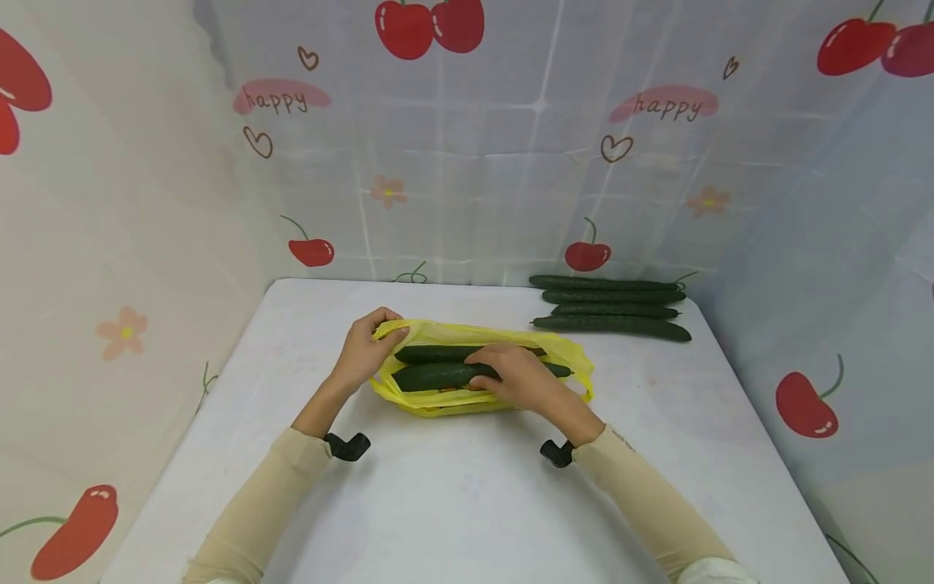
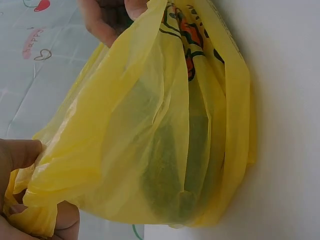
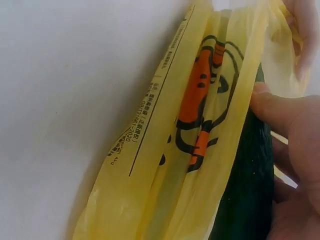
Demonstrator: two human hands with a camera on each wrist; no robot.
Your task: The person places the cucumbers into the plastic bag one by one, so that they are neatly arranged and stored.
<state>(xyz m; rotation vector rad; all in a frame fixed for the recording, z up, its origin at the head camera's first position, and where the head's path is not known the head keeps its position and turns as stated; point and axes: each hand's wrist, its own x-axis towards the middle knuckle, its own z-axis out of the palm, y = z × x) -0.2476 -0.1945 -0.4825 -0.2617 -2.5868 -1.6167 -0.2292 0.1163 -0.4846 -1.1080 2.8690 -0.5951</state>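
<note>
A yellow plastic bag (image 1: 430, 408) lies across the middle of the table with its mouth open upward. My left hand (image 1: 362, 349) pinches the bag's rim at the left end, thumb against the film in the left wrist view. Inside are two dark green cucumbers, a rear cucumber (image 1: 434, 354) and a front cucumber (image 1: 430, 376). From above, my right hand (image 1: 521, 380) grips the front cucumber, and its palm side and fingers wrap the skin in the right wrist view. Orange and black printing (image 3: 196, 90) marks the bag's side.
Several more cucumbers (image 1: 613, 325) lie side by side at the back right of the white table (image 1: 452, 503). A curtain (image 1: 474, 162) printed with cherries hangs behind the table, with printed sheets at both sides. Black wrist mounts (image 1: 349, 447) sit below both wrists.
</note>
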